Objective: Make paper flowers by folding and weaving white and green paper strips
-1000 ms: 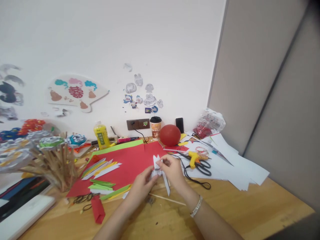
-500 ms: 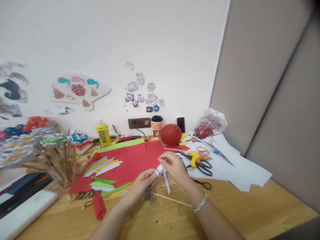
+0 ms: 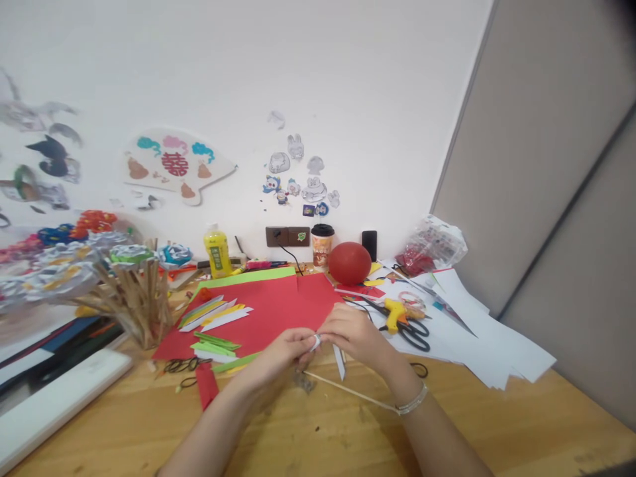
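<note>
My left hand (image 3: 293,346) is closed, with thumb and fingers pinching a small folded piece of white paper (image 3: 316,342). Close against it, my right hand (image 3: 352,332) pinches the same paper from the other side, so most of the fold is hidden. A white paper strip (image 3: 339,362) hangs down below the right hand; whether it joins the held piece I cannot tell. A thin wooden stick (image 3: 352,393) runs from under the left hand towards the right wrist, its left end near a small grey clump (image 3: 303,381) on the table.
Red card sheets (image 3: 278,301) lie beyond the hands, bearing white, yellow and green paper strips (image 3: 218,315). To the right are a yellow glue gun (image 3: 395,315), black-handled scissors (image 3: 416,336) and white paper (image 3: 501,344). A red balloon (image 3: 350,263), a cup (image 3: 322,246) and bundled sticks (image 3: 142,298) stand behind.
My right hand has come down and in against the left, covering more of the white paper. The whole view has shifted, so the surroundings sit further right.
</note>
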`<state>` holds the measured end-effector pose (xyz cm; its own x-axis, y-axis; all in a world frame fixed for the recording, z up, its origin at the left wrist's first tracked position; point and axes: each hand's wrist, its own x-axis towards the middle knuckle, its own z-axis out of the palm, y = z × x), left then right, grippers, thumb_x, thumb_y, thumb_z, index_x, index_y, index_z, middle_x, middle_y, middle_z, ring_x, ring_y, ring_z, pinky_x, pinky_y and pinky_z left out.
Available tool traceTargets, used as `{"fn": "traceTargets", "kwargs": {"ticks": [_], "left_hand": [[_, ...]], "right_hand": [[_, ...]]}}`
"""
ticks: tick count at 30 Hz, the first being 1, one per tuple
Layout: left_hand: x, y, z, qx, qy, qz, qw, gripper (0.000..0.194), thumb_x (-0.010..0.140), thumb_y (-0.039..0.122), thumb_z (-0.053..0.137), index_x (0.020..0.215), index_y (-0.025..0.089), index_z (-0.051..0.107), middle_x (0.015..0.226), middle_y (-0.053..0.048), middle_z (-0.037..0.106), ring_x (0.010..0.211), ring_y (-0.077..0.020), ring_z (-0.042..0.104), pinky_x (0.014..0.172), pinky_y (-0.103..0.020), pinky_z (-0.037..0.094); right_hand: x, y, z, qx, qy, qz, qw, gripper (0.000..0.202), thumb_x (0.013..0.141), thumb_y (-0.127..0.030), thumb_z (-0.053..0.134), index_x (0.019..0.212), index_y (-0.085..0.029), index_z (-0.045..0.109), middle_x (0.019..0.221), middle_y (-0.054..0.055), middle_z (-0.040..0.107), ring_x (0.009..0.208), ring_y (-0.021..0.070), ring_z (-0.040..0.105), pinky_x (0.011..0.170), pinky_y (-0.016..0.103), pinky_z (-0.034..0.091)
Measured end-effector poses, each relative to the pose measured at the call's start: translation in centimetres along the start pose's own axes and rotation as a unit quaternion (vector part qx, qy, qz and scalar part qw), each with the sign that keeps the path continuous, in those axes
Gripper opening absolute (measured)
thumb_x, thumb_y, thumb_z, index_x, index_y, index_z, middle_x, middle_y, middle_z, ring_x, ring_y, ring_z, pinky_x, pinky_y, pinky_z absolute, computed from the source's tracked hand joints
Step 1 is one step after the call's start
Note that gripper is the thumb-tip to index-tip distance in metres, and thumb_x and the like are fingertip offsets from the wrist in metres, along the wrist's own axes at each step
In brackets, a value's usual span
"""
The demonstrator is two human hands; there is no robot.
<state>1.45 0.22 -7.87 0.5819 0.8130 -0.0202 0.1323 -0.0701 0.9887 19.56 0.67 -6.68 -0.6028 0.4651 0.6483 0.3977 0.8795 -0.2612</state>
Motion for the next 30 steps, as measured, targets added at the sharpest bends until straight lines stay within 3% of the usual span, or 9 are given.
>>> {"fn": "traceTargets", "kwargs": {"ticks": [3, 6, 10, 16, 22, 25, 28, 30], "left_hand": [[-0.2, 0.0, 0.3, 0.074, 0.003, 0.009, 0.997, 0.034, 0.076, 0.044, 0.048, 0.056, 0.016, 0.043, 0.051, 0.006, 0.032, 0.048, -0.0076, 0.026, 0.047, -0.022, 0.019], [-0.6, 0.2, 0.5, 0.142, -0.032, 0.019, 0.989, 0.030, 0.076, 0.043, 0.048, 0.063, 0.016, 0.050, 0.056, 0.005, 0.038, 0.052, -0.0087, 0.032, 0.049, -0.021, 0.025], [-1.3, 0.9, 0.4, 0.178, -0.105, 0.040, 0.978, 0.031, 0.080, 0.042, 0.043, 0.069, 0.016, 0.054, 0.062, 0.003, 0.045, 0.059, -0.0105, 0.040, 0.055, -0.020, 0.030], [-1.2, 0.9, 0.0, 0.087, -0.118, 0.046, 0.988, 0.032, 0.077, 0.046, 0.047, 0.073, 0.016, 0.056, 0.063, 0.002, 0.044, 0.060, -0.0111, 0.040, 0.057, -0.021, 0.031], [-0.9, 0.1, 0.1, -0.047, -0.102, 0.070, 0.991, 0.035, 0.073, 0.049, 0.052, 0.071, 0.014, 0.055, 0.056, 0.004, 0.041, 0.052, -0.0085, 0.033, 0.052, -0.022, 0.026], [-0.8, -0.2, 0.2, -0.118, -0.088, 0.102, 0.984, 0.038, 0.070, 0.052, 0.054, 0.068, 0.014, 0.052, 0.052, 0.004, 0.040, 0.050, -0.0081, 0.032, 0.054, -0.023, 0.028], [-0.4, -0.3, 0.0, -0.172, -0.035, 0.119, 0.977, 0.035, 0.073, 0.049, 0.052, 0.066, 0.015, 0.048, 0.051, 0.005, 0.038, 0.049, -0.0080, 0.033, 0.055, -0.023, 0.030], [0.0, -0.3, -0.2, -0.194, 0.012, 0.127, 0.973, 0.031, 0.076, 0.045, 0.051, 0.067, 0.016, 0.046, 0.053, 0.006, 0.037, 0.050, -0.0076, 0.032, 0.054, -0.022, 0.030]], "right_hand": [[-0.2, 0.1, 0.1, 0.012, -0.001, 0.044, 0.999, 0.021, 0.084, -0.024, 0.047, 0.081, -0.021, 0.067, 0.069, 0.005, 0.064, 0.066, 0.0162, 0.052, 0.061, 0.028, 0.038], [-0.4, 0.3, -0.2, 0.105, -0.043, 0.122, 0.986, 0.019, 0.081, -0.025, 0.050, 0.075, -0.021, 0.067, 0.065, 0.002, 0.062, 0.061, 0.0138, 0.053, 0.057, 0.024, 0.038], [-0.8, 1.0, -0.8, 0.258, -0.124, 0.205, 0.936, 0.016, 0.077, -0.026, 0.054, 0.074, -0.019, 0.067, 0.066, 0.000, 0.062, 0.060, 0.0127, 0.052, 0.053, 0.020, 0.037], [-1.2, 2.0, -0.5, 0.418, -0.134, 0.258, 0.861, 0.016, 0.068, -0.031, 0.062, 0.068, -0.016, 0.066, 0.063, -0.001, 0.060, 0.056, 0.0110, 0.050, 0.054, 0.021, 0.038], [-1.8, 2.5, 3.2, 0.579, -0.064, 0.296, 0.757, 0.029, 0.055, -0.040, 0.073, 0.063, -0.014, 0.064, 0.052, -0.002, 0.057, 0.044, 0.0077, 0.047, 0.045, 0.019, 0.037], [-1.6, 2.0, 4.9, 0.622, 0.000, 0.303, 0.722, 0.036, 0.052, -0.046, 0.074, 0.063, -0.014, 0.063, 0.050, -0.002, 0.055, 0.040, 0.0063, 0.043, 0.046, 0.019, 0.037], [-1.0, 1.2, 5.4, 0.610, 0.074, 0.298, 0.730, 0.033, 0.056, -0.045, 0.072, 0.064, -0.015, 0.060, 0.050, -0.003, 0.053, 0.042, 0.0068, 0.042, 0.048, 0.020, 0.037], [-0.5, 0.6, 5.3, 0.555, 0.115, 0.293, 0.770, 0.025, 0.065, -0.040, 0.066, 0.065, -0.016, 0.058, 0.053, -0.004, 0.052, 0.046, 0.0081, 0.044, 0.050, 0.020, 0.036]]}}
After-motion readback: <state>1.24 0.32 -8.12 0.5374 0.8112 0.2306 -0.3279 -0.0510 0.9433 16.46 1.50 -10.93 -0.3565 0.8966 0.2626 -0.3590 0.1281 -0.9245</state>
